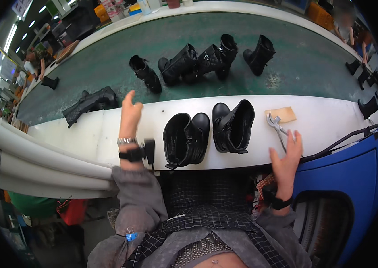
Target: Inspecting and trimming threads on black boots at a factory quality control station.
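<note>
Two black boots stand upright before me on the white worktop, a left boot (pixel 178 140) and a right boot (pixel 234 126), their shafts open toward me. My left hand (pixel 131 117) is raised left of them, near the far edge of the worktop, with its fingers stretched out and nothing held. On the other side, my right hand (pixel 287 156) hovers with fingers spread beside the handles of metal pliers (pixel 275 125). The pliers rest partly on a small tan pad (pixel 287 114). I see no grip on them.
Beyond the worktop runs a green conveyor belt (pixel 224 87) carrying several black boots (pixel 180 64), some upright, some lying. A pair of boots (pixel 91 103) lies at the belt's near left. A blue machine (pixel 345 174) with a black cable stands at my right. Other people work farther off.
</note>
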A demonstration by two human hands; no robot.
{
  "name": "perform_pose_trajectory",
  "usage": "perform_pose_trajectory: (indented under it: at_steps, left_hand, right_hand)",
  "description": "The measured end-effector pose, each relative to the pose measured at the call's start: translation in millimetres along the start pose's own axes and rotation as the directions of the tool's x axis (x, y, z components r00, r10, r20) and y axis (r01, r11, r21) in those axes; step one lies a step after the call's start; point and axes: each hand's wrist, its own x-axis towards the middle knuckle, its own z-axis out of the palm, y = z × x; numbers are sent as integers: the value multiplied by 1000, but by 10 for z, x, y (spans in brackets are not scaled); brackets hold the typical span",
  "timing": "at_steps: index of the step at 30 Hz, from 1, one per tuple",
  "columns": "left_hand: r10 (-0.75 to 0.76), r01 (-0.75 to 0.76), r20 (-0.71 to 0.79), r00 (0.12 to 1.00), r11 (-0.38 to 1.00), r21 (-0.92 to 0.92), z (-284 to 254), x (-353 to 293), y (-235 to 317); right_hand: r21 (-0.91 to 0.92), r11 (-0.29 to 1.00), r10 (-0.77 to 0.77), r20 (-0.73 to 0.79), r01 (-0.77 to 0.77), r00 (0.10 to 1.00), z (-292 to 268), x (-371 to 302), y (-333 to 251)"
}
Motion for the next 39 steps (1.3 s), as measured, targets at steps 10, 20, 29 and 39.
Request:
perform_pose_trajectory:
  at_steps: [10,20,29,39]
  left_hand:
    - [380,-387,316,869,921,-44,303,-1972,576]
    - [-100,486,482,870,332,-808,481,-2011,397]
    - [-11,487,506,862,291,-824,520,-2161,370]
    - [4,500,529,849,318,-805,532,-2203,293]
  right_hand:
    - [684,709,61,186,-173,981,636,-115,-1159]
    - [836,-84,163,548,-542,820,532,-401,-992]
    - [774,-308,48,593,-553,804,634,-566,-906]
    - [796,-306,52,562,-522,826,578,-574,-890]
